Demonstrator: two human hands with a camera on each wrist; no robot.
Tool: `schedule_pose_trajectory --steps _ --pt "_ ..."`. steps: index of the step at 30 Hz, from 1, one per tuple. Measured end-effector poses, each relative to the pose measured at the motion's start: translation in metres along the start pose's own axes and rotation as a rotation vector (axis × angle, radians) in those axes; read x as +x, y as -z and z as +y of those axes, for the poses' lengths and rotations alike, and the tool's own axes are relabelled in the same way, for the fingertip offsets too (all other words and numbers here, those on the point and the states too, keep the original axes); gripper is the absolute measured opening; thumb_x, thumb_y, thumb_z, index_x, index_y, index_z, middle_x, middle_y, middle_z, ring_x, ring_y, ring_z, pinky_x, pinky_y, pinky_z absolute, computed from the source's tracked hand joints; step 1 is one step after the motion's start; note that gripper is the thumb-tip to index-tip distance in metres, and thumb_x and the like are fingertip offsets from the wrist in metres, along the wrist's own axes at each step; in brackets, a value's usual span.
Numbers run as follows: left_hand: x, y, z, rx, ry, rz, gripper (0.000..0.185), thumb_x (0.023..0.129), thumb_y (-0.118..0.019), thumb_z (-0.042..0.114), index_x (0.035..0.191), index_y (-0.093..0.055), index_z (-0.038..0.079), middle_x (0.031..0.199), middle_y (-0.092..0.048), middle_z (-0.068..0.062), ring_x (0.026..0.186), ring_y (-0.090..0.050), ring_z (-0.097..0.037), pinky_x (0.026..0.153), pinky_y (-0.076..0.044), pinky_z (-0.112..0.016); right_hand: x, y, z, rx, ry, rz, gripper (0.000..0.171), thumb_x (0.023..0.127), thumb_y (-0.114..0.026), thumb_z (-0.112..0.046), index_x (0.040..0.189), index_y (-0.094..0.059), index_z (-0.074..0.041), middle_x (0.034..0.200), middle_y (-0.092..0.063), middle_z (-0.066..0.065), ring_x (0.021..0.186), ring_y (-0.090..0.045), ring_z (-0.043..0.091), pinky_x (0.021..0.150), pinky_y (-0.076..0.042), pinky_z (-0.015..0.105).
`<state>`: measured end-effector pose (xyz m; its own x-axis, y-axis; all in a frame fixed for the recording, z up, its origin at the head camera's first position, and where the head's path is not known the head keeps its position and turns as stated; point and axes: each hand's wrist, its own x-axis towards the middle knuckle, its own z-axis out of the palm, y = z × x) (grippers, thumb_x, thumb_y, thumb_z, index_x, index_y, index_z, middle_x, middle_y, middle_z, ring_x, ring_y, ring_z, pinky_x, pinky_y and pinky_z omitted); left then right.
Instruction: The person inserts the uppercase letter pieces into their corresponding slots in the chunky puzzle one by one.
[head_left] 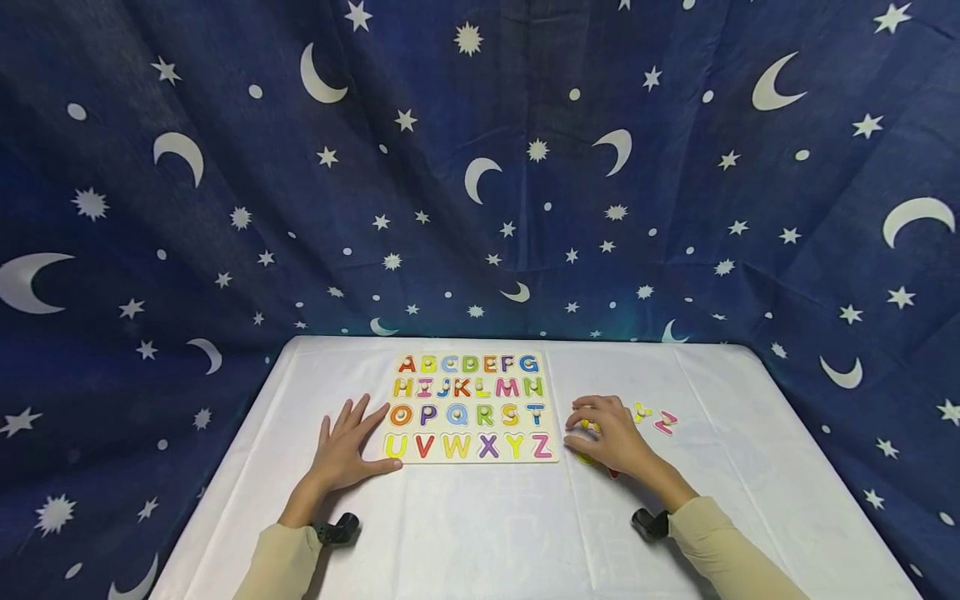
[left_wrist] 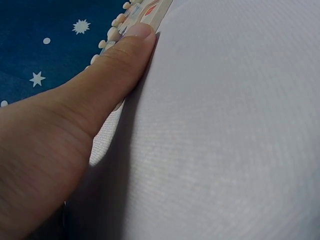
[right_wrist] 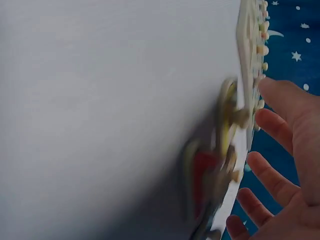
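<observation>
A wooden alphabet peg board (head_left: 480, 462) lies flat on the white cloth. Its letters A to T carry small knobs; none show on the bottom row, U to Z. My left hand (head_left: 343, 452) is spread at the board's left side, its thumb (left_wrist: 117, 65) touching the lower left corner. To the right of the board, my right hand (head_left: 613, 437) hovers over loose letter pieces, fingers apart and holding nothing. A yellow piece (right_wrist: 226, 122) and a red piece (right_wrist: 204, 172) are below it, partly hidden in the head view. Beyond its knuckles lie a yellow Y (head_left: 640, 412) and a pink Z (head_left: 665, 423).
The white-covered table (head_left: 480, 533) ends at a dark blue curtain (head_left: 420, 208) with moons and stars, which hangs behind it and at both sides. A black wrist camera (head_left: 341, 530) sits at my left wrist, another camera (head_left: 650, 525) at the right.
</observation>
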<state>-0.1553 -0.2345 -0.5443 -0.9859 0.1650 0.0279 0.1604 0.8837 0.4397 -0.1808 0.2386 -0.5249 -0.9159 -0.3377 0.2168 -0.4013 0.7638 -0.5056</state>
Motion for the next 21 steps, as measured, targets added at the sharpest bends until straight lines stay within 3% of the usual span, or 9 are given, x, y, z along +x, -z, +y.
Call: schedule_pose_trajectory --steps 8,21 --pt "-0.001 0.002 0.002 -0.003 0.007 0.000 0.105 0.070 -0.087 0.061 0.157 -0.045 0.018 0.168 -0.022 -0.021 0.154 -0.009 -0.048 0.119 0.003 -0.072 -0.025 0.007 0.017 -0.010 -0.018 0.021 0.022 0.076 -0.092 -0.027 0.080 -0.072 -0.034 0.129 -0.064 0.010 0.121 -0.048 0.038 0.095 -0.035 0.060" --pt "0.000 0.001 0.001 0.002 0.002 0.002 0.105 0.070 -0.087 0.061 0.156 -0.045 0.018 0.168 -0.023 -0.021 0.154 -0.010 -0.048 0.119 0.003 -0.073 -0.031 0.009 0.015 0.005 -0.045 0.007 0.019 0.077 -0.091 -0.019 0.081 -0.076 -0.030 0.133 -0.062 0.011 0.125 -0.044 0.039 0.101 -0.032 0.065"
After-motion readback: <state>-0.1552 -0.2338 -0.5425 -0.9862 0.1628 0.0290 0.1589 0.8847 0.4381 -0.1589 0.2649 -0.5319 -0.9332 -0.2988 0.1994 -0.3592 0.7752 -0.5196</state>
